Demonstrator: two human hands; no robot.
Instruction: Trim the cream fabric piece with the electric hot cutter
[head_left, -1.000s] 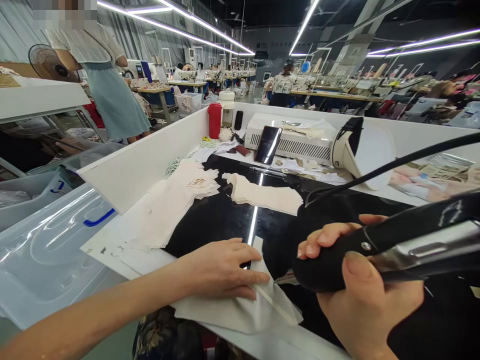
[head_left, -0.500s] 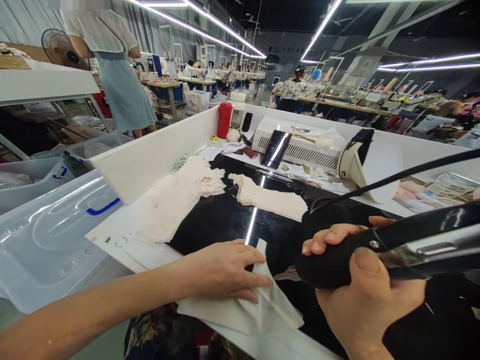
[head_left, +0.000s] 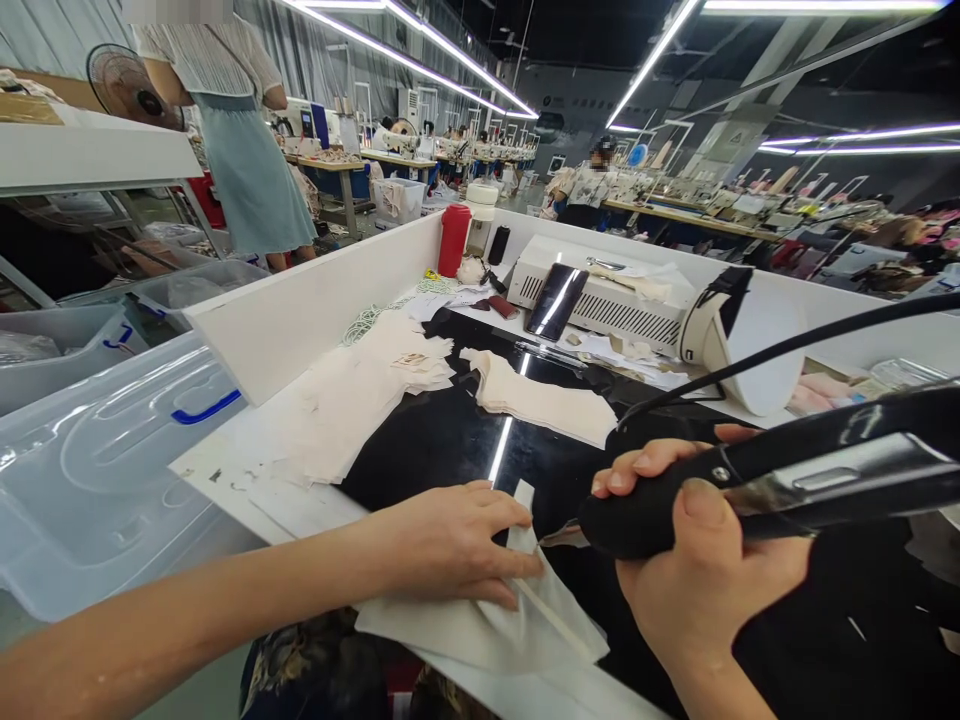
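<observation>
Two hands at work: your left hand (head_left: pixel 450 540) lies flat, fingers spread, pinning the white fabric piece (head_left: pixel 517 625) beneath them; your right hand (head_left: pixel 705 570) is clenched round the black iron (head_left: pixel 757 485), its tip just beside your left fingertips; cream fabric stack (head_left: pixel 540 398) well beyond.

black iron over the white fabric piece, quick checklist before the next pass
1. Left hand flat on the white fabric piece, pinning it: ok.
2. Left fingers apart from the iron's tip: not ok, they lie close beside it.
3. Right hand wrapped firmly around the black iron: ok.
4. Cord arcs above the table, off the fabric: ok.
5. Fold crease lying straight: cannot tell.
6. Beige fabric stack apart from the work area: ok.
</observation>
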